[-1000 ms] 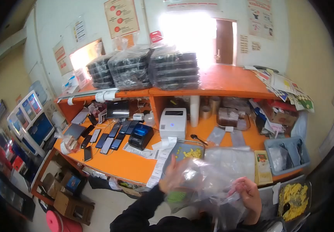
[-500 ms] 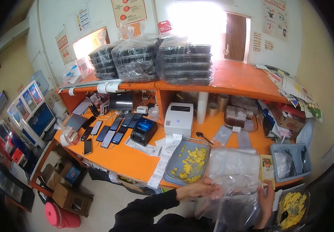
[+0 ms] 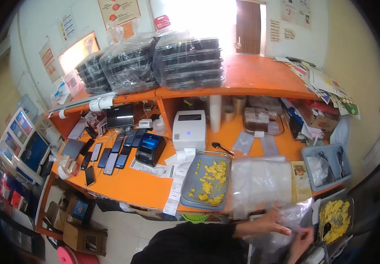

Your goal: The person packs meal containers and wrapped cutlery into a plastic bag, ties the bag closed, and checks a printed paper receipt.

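Head view: clear plastic bag [image 3: 269,243] at lower right of frame, below the counter edge [image 3: 150,190]. Left hand [image 3: 264,225] on it, fingers extended; can't tell if it's gripping. Right hand [image 3: 302,243] just beside, fingertips pinching the bag. Flat stack of clear bags [image 3: 260,181] above the hands, right of center. Metal tray [image 3: 191,177] with yellow food [image 3: 214,172] left of the stack; more yellow food at far lower right.

From here I see an orange worktop [image 3: 124,188] carrying a blue-grey rectangular tray [image 3: 191,181] at its front edge, flat clear plastic bags [image 3: 260,180] beside that, a blue plastic basket [image 3: 328,185] near the right edge, dark rectangular phones [image 3: 110,164] toward the left.
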A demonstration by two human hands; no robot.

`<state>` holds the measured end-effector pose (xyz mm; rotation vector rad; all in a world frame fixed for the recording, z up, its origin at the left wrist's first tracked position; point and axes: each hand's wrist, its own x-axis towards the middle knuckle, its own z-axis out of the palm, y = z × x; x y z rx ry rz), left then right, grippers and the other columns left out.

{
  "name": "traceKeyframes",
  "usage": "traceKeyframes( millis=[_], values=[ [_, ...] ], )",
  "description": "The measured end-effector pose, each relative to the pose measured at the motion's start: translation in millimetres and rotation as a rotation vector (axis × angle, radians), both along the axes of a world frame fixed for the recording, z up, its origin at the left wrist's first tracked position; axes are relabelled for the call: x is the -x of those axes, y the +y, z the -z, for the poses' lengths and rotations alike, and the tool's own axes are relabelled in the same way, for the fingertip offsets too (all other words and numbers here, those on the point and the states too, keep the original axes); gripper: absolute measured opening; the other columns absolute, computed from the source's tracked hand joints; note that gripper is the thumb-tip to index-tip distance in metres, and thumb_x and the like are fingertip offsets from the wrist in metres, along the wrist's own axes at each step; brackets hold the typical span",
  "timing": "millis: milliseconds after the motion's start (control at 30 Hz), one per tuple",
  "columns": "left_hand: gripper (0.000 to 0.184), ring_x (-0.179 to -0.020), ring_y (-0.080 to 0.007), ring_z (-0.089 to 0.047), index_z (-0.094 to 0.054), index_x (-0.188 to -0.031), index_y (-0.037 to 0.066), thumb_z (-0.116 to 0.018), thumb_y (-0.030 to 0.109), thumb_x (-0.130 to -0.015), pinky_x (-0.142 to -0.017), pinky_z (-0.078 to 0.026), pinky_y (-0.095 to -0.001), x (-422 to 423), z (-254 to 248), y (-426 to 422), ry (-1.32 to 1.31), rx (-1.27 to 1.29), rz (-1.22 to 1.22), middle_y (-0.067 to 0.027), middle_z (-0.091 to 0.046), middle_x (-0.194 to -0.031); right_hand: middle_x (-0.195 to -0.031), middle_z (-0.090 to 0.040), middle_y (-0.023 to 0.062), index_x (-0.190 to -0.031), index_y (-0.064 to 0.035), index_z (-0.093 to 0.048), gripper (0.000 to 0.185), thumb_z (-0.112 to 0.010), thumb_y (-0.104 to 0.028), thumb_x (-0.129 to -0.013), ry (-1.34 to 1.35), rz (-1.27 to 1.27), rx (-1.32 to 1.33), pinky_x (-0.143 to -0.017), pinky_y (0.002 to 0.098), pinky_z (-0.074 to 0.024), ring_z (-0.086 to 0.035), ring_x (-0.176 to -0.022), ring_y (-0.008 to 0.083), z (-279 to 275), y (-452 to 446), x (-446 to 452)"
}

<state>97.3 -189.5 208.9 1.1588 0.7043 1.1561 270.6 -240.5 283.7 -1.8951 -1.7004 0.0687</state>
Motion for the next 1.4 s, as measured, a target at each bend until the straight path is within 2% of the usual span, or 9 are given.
traceKeyframes(
  millis=[67, 267, 367, 600, 733, 867, 1000, 1167, 1400],
  values=[
    [0.032, -0.098, -0.0234, -0.057, -0.062, -0.110, 0.005, -0.068, 0.023, -0.085, -0.083, -0.047, -0.0360, 60, 20, 14, 0.351, -0.173, -0.225, -0.0108, -0.061, -0.102, -0.081, -0.065, 0.0150, -0.088, 0.0023, -0.065, 0.020, -0.068, -0.017, -0.086, -0.481, 0.209, -0.602, -0.065, 0.0372, -0.0510, -0.062, -0.070, 0.0300, 27, -11, -52],
    [0.032, -0.123, -0.0383, -0.046, -0.063, -0.113, 0.008, -0.064, 0.006, -0.081, -0.102, -0.037, -0.0453, 123, -10, 5, 0.798, -0.420, -0.828, -0.0247, -0.055, -0.120, -0.089, -0.066, 0.0140, -0.109, -0.0004, -0.063, 0.025, -0.060, -0.018, -0.092, 0.154, 0.111, -0.227, -0.067, 0.0356, -0.0509, -0.064, -0.078, 0.0275, -19, -107, -89],
    [0.037, -0.124, -0.0380, -0.046, -0.061, -0.117, 0.008, -0.061, 0.003, -0.081, -0.104, -0.036, -0.0435, 73, 23, 14, 0.800, -0.669, -0.299, -0.0269, -0.052, -0.125, -0.101, -0.065, 0.0109, -0.112, 0.0043, -0.058, 0.024, -0.052, -0.012, -0.096, 0.728, 0.057, -0.094, -0.068, 0.0335, -0.0507, -0.065, -0.081, 0.0216, 31, -125, -109],
    [0.048, -0.093, -0.0201, -0.061, -0.045, -0.135, 0.002, -0.042, 0.034, -0.100, -0.091, -0.045, -0.0367, -9, 102, 1, 0.091, 0.053, 0.285, -0.0070, -0.065, -0.095, -0.126, -0.050, 0.0215, -0.144, 0.0010, -0.026, 0.079, -0.070, -0.024, -0.083, -0.031, 0.432, -0.396, -0.103, 0.0452, -0.0324, -0.046, -0.116, 0.0398, 20, -173, -34],
    [0.048, -0.093, -0.0220, -0.061, -0.058, -0.117, 0.005, -0.046, 0.046, -0.096, -0.085, -0.049, -0.0354, 4, 64, -49, 0.083, 0.232, 0.443, -0.0098, -0.062, -0.108, -0.075, -0.060, 0.0106, -0.084, -0.0007, -0.061, 0.010, -0.052, -0.003, -0.079, 0.125, -0.135, -0.861, -0.069, 0.0371, -0.0486, -0.059, -0.074, 0.0294, 93, -210, 22],
    [0.054, -0.097, -0.0241, -0.060, -0.062, -0.115, 0.005, -0.054, 0.053, -0.090, -0.087, -0.048, -0.0347, 29, 86, -69, -0.205, 0.233, 0.895, -0.0121, -0.060, -0.112, -0.108, -0.057, 0.0160, -0.112, -0.0043, -0.057, 0.037, -0.062, -0.011, -0.075, 0.337, -0.246, -0.199, -0.096, 0.0485, -0.0430, -0.056, -0.106, 0.0315, 132, -187, 34],
    [0.047, -0.089, -0.0264, -0.061, -0.064, -0.109, 0.002, -0.071, 0.038, -0.080, -0.078, -0.049, -0.0321, 61, 17, -79, 0.531, -1.038, 0.385, -0.0127, -0.060, -0.092, -0.123, -0.050, 0.0158, -0.136, -0.0053, -0.042, 0.055, -0.057, -0.026, -0.088, 0.757, -0.140, -0.096, -0.104, 0.0450, -0.0364, -0.049, -0.118, 0.0303, 96, -168, 3],
    [0.034, -0.074, -0.0189, -0.060, -0.065, -0.100, 0.003, -0.060, 0.036, -0.092, -0.064, -0.049, -0.0307, 101, 35, -80, 0.322, -0.294, 0.101, -0.0051, -0.061, -0.081, -0.140, -0.042, 0.0137, -0.147, -0.0042, -0.028, 0.062, -0.042, -0.040, -0.099, 1.604, 0.135, -0.205, -0.111, 0.0380, -0.0263, -0.034, -0.134, 0.0265, 31, -174, -18],
    [0.027, -0.080, -0.0220, -0.057, -0.057, -0.102, 0.003, -0.056, 0.029, -0.095, -0.072, -0.045, -0.0341, 52, 145, -96, 0.490, 0.396, 0.249, -0.0069, -0.057, -0.088, -0.107, -0.065, 0.0215, -0.140, -0.0018, -0.037, 0.056, -0.050, -0.030, -0.093, 0.414, 0.286, 0.119, -0.090, 0.0421, -0.0464, -0.062, -0.099, 0.0374, 248, 38, -40]
  ],
)
